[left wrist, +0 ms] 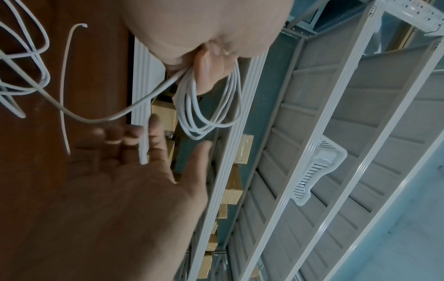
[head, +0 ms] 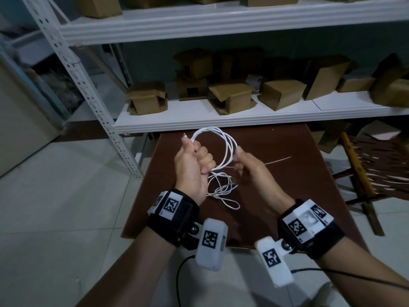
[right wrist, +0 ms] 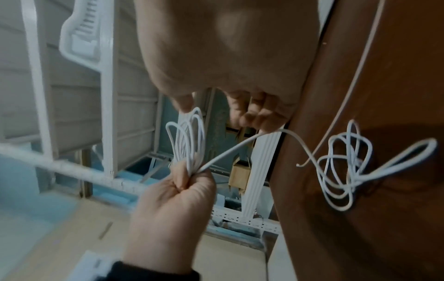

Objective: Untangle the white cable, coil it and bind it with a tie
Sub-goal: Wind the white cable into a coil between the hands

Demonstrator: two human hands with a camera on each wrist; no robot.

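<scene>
My left hand [head: 194, 165] fists the finished loops of the cable [head: 218, 149], keeping them stacked. My right hand [head: 247, 165] pinches the coil's far side to shape the next turn — slack trails below both onto the table [head: 287, 196]; the tie [head: 277, 161] waits beyond my right.

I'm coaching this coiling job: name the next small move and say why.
Probably lay another loop into the left hand. It grips several finished loops of the cable, the right hand pinches the strand, and loose cable is on the table; the tie lies unused.
</scene>
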